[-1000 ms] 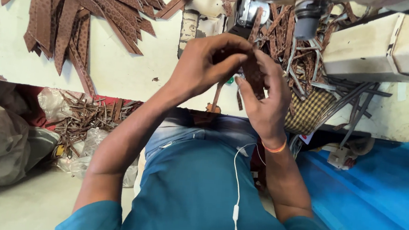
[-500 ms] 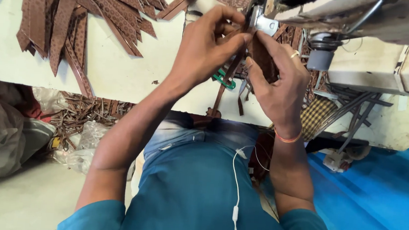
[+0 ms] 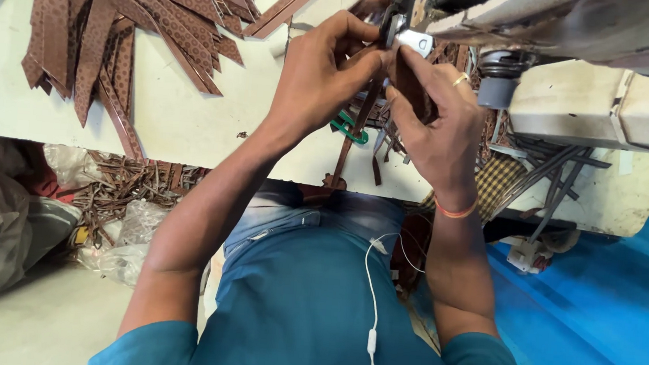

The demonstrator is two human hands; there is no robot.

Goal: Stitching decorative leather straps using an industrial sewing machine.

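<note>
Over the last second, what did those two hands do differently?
Both hands, the left hand and right hand, carried the brown strip up from the table edge to the sewing machine's metal foot. Both kept their grip; the pile of strips stayed put.

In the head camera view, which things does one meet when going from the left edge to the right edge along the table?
Pile of brown patterned strips → left hand → green-handled scissors → right hand, pinching a brown strip with the left → grey machine body.
</note>
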